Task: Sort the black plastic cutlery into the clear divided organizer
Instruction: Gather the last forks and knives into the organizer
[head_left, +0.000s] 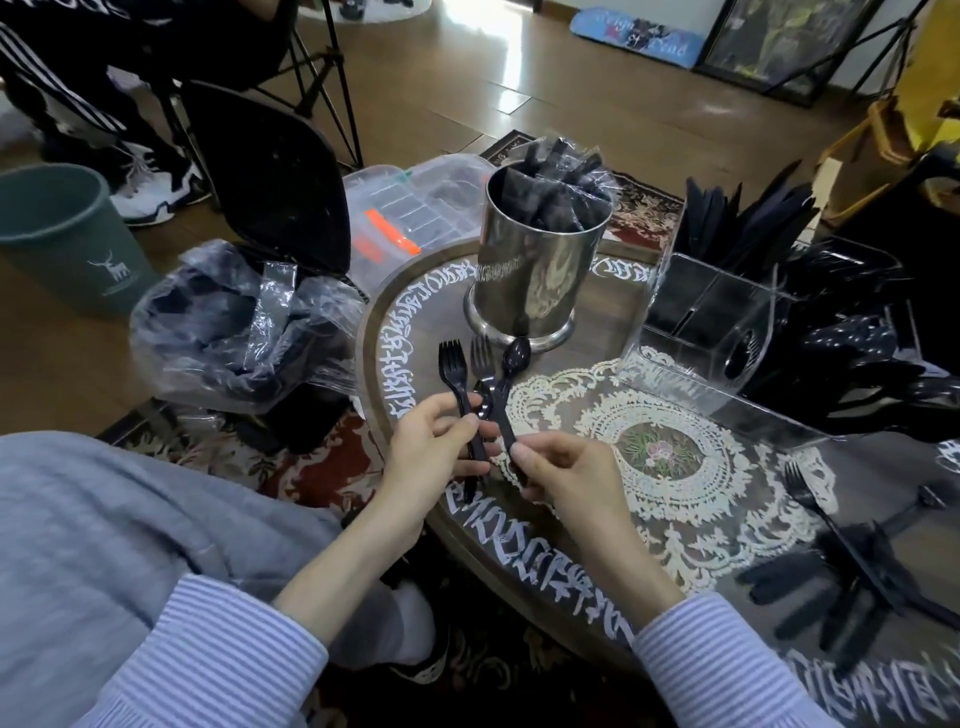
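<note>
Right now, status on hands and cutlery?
Left hand grips two forks. Right hand pinches spoon. Organizer at right, path open.

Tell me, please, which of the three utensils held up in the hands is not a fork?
The rightmost one, the spoon, pinched by the right hand; it has an oval bowl, the other two have tines.

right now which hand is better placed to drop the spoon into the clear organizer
Right. The right hand already pinches the spoon by its handle, and the clear organizer stands on that side. The left hand holds the forks, farther away.
</note>
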